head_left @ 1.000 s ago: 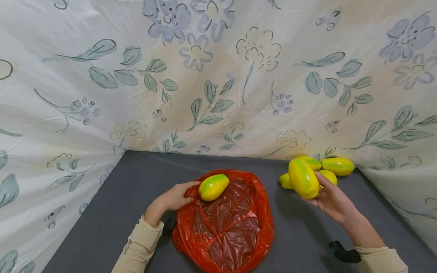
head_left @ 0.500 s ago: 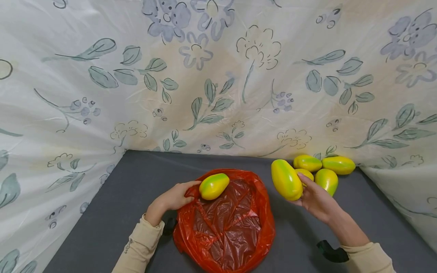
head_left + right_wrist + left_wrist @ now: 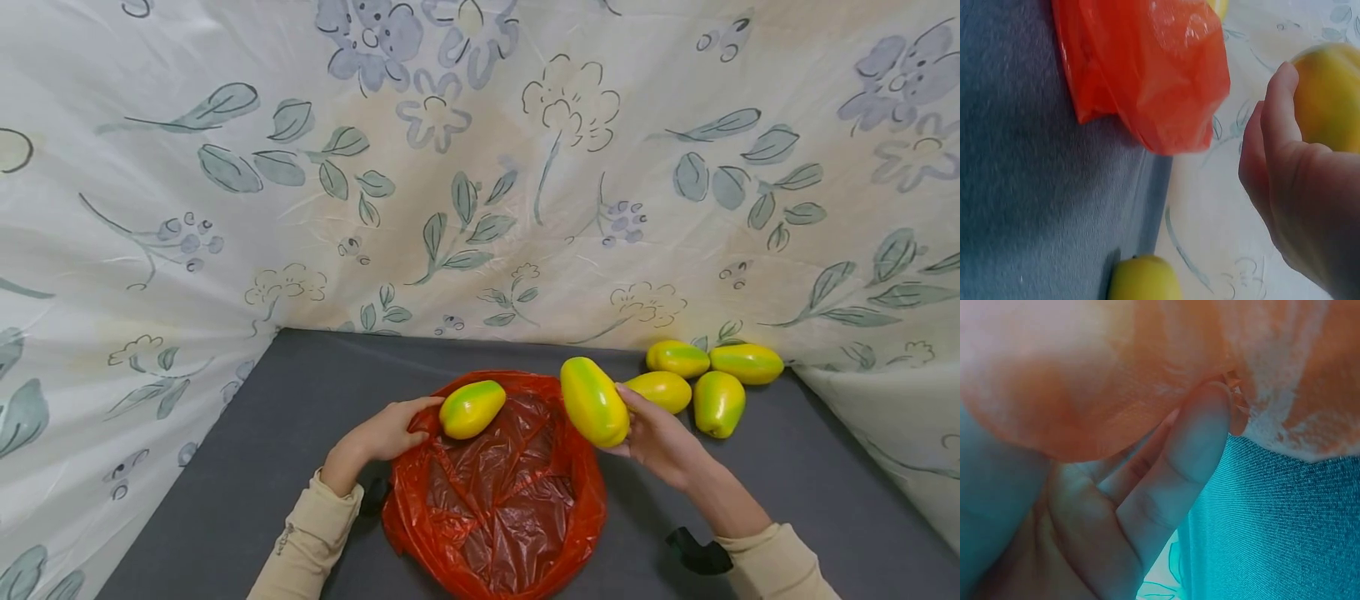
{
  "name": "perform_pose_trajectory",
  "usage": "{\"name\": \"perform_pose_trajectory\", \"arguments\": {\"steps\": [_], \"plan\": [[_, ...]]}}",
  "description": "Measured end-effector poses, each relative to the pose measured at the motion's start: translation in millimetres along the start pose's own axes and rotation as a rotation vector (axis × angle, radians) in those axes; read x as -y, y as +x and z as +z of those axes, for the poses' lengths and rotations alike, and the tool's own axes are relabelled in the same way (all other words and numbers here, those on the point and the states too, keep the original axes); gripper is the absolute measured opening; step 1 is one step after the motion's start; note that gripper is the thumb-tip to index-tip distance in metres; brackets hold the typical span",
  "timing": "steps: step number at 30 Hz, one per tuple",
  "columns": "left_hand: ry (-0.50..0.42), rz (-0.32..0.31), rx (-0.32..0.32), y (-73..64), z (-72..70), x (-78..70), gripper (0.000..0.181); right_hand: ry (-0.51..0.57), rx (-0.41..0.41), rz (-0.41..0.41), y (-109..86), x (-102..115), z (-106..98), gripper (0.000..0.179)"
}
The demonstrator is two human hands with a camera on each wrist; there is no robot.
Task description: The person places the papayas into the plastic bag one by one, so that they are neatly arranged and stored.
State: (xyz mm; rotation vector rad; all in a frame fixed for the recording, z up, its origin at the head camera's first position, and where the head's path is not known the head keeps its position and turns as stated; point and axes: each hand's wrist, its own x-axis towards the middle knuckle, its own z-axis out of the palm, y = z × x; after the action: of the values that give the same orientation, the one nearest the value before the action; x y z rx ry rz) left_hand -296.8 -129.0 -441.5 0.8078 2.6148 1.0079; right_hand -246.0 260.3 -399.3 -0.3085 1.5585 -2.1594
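Note:
A red plastic bag [image 3: 587,508] stands with its mouth spread wide in the middle of the table. My left hand [image 3: 382,432] pinches its left rim; in the left wrist view the thumb [image 3: 1194,437] presses on the bag film. One yellow-green papaya [image 3: 472,409] lies at the back left of the bag's mouth, close to my left fingertips. My right hand [image 3: 663,442] grips another papaya [image 3: 594,402] over the bag's right rim. In the right wrist view, the right hand's fingers curve round that papaya [image 3: 1332,100], beside the bag [image 3: 1166,75].
Several more papayas [image 3: 720,404] lie in a loose group at the table's back right. A floral cloth [image 3: 480,208] hangs behind and along both sides of the dark grey table [image 3: 300,375].
My right hand has carried its papaya leftward from the group to the bag's right rim. The left hand, the bag and the papaya there have stayed put.

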Motion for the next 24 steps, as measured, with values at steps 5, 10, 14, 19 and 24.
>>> {"name": "perform_pose_trajectory", "arguments": {"steps": [5, 10, 14, 19, 24], "plan": [[-0.003, 0.005, 0.0, -0.3, 0.2, 0.0, 0.055, -0.007, 0.025, 0.017, 6.1, -4, 7, 0.035], [-0.02, 0.002, 0.005, -0.1, 0.0, 0.4, 0.055, -0.031, 0.044, 0.027, 10.8, -7, 15, 0.035], [-0.015, 0.007, 0.004, 0.4, -0.3, 0.9, 0.055, -0.033, 0.043, 0.041, 14.8, -11, 23, 0.032], [-0.018, 0.016, 0.008, 0.3, -0.5, 1.6, 0.055, -0.034, 0.039, 0.059, 19.8, -18, 32, 0.03], [-0.023, 0.029, 0.009, 0.2, -0.6, 1.7, 0.054, -0.037, 0.034, 0.072, 25.0, -23, 39, 0.031]]}}
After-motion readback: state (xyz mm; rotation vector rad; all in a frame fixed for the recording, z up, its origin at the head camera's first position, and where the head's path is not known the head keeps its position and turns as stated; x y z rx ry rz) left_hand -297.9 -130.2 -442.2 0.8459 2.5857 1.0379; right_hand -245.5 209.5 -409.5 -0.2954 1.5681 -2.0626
